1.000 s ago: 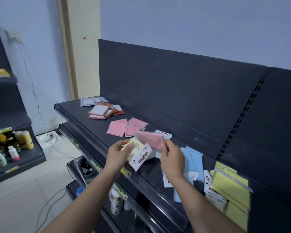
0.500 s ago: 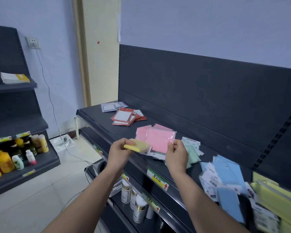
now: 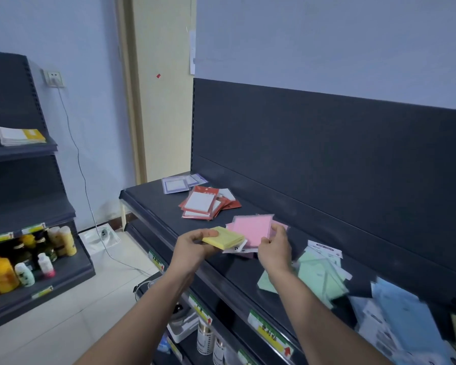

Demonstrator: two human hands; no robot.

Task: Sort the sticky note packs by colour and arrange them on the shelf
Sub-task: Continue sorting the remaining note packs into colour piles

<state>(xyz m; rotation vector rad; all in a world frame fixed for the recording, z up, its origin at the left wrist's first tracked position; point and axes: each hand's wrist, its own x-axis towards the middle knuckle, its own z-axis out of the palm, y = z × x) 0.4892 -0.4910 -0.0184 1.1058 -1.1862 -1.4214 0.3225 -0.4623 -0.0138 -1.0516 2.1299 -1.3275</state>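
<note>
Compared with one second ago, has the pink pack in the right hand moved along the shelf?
Yes. The pink pack moved left along the shelf, nearer the red-framed packs.

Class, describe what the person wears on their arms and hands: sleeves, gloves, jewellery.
Nothing worn is visible. The left hand and right hand show no gloves, rings or watch, and both forearms are bare, with no sleeve in view.
</note>
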